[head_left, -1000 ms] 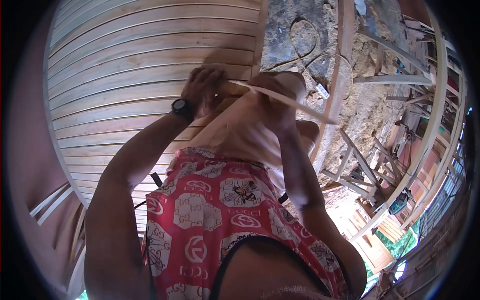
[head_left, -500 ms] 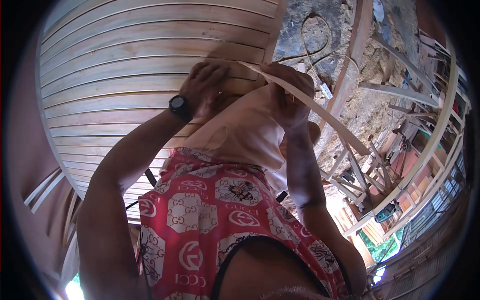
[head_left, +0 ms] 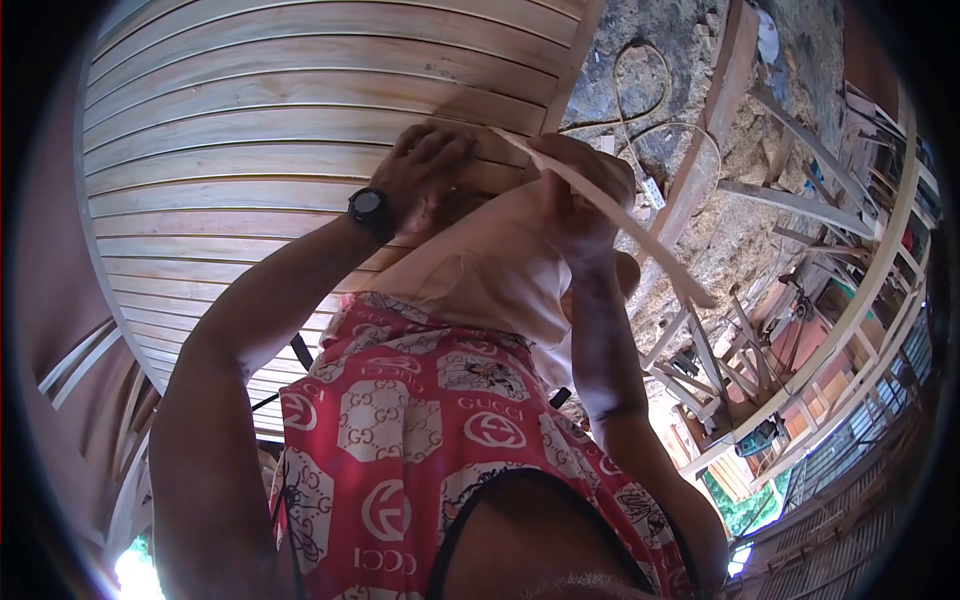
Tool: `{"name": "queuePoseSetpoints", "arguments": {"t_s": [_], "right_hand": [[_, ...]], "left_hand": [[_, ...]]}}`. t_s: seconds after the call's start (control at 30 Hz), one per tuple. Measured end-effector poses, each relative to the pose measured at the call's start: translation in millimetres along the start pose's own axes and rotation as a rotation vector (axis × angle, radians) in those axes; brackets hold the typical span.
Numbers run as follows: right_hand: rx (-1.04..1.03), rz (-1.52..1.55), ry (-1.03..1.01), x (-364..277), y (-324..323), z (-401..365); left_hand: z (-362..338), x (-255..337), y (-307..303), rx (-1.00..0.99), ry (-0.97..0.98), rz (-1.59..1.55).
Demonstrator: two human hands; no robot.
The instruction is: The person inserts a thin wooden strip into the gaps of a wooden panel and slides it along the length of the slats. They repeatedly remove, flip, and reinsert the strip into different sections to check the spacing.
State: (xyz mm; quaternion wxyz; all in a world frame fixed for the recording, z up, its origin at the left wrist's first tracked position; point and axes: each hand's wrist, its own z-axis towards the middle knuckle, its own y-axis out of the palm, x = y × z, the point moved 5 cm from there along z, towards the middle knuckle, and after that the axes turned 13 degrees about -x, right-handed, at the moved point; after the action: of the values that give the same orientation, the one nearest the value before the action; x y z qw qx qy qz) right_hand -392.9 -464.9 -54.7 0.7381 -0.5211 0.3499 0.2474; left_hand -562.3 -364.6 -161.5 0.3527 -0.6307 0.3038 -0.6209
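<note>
Fingers partly behind wooden strip

A looped cable lies on the stony ground, with a power strip just beside its lower end. A plank crosses the ground beside the loop. Further right wooden frames lie piled, a green tool among them, near a long curved rail.

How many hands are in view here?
2. The left hand, wearing a black watch, is against the slatted wooden panel; the right hand beside it grips a thin wooden strip. No other hands show.
</note>
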Motion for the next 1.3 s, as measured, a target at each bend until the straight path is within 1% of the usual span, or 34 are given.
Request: {"name": "queuePoseSetpoints", "arguments": {"t_s": [0.03,0.1,0.13,0.2,0.27,0.33,0.37,0.43,0.47,0.5,0.53,0.6,0.73,0.87,0.93,1.07,1.13,1.3], "right_hand": [[0.001,-0.002,0.000,-3.7,-3.2,-1.6],[0.081,0.044,0.145,-12.3,-15.6,-6.5],[0.085,0.039,0.152,-20.5,-19.8,-5.7],[0.205,-0.007,0.132,-40.7,-36.8,-5.7],[0.180,-0.038,0.186,-51.6,-42.4,-11.5],[0.014,-0.071,0.283,-42.9,-32.0,-23.0],[0.000,0.058,0.229,-40.0,-23.3,-28.4],[-0.037,0.087,0.241,-41.2,-16.2,-39.4],[-0.069,0.126,0.253,-42.1,-10.6,-41.8],[-0.069,0.057,0.166,-41.3,-5.9,-44.4],[-0.066,0.056,0.164,-39.0,-2.5,-48.7],[-0.110,-0.007,0.159,-37.9,6.7,-57.7],[-0.040,0.066,0.214,-24.6,20.7,-71.6],[-0.001,0.035,0.168,-18.0,23.7,-73.4],[-0.024,0.096,0.231,-13.7,26.3,-72.4],[-0.039,0.120,0.187,-13.0,28.4,-75.1],[0.013,0.034,0.145,-16.9,27.5,-72.1],[-0.010,-0.009,0.157,-17.9,27.7,-71.6]], "left_hand": [[0.4,0.1,-0.1,-0.005,-0.003,0.000],[0.3,1.2,-1.2,-0.011,-0.001,-0.004],[-0.7,0.7,-0.9,-0.050,-0.027,0.012],[-2.0,0.9,2.7,-0.099,-0.038,0.017],[-3.2,-4.0,3.6,-0.055,-0.020,0.074],[-5.4,-9.6,5.7,-0.009,0.015,0.043],[-4.6,-9.1,1.4,0.009,0.027,-0.019],[-6.8,-10.0,-7.0,0.029,0.037,-0.084],[-7.8,-10.8,-11.0,-0.017,0.046,-0.090],[-9.8,-10.7,-12.3,-0.064,0.055,-0.093],[-13.0,-11.9,-12.0,-0.064,0.057,-0.090],[-19.2,-15.6,-3.9,-0.103,0.133,-0.001],[-21.1,-24.6,8.6,-0.080,0.214,-0.006],[-15.3,-25.4,10.6,-0.105,0.210,0.031],[-13.9,-27.4,14.7,-0.099,0.213,0.037],[-12.3,-27.8,15.4,-0.124,0.203,0.106],[-11.0,-25.8,15.1,-0.131,0.206,0.139],[-12.9,-29.3,18.0,-0.130,0.191,0.111]]}}
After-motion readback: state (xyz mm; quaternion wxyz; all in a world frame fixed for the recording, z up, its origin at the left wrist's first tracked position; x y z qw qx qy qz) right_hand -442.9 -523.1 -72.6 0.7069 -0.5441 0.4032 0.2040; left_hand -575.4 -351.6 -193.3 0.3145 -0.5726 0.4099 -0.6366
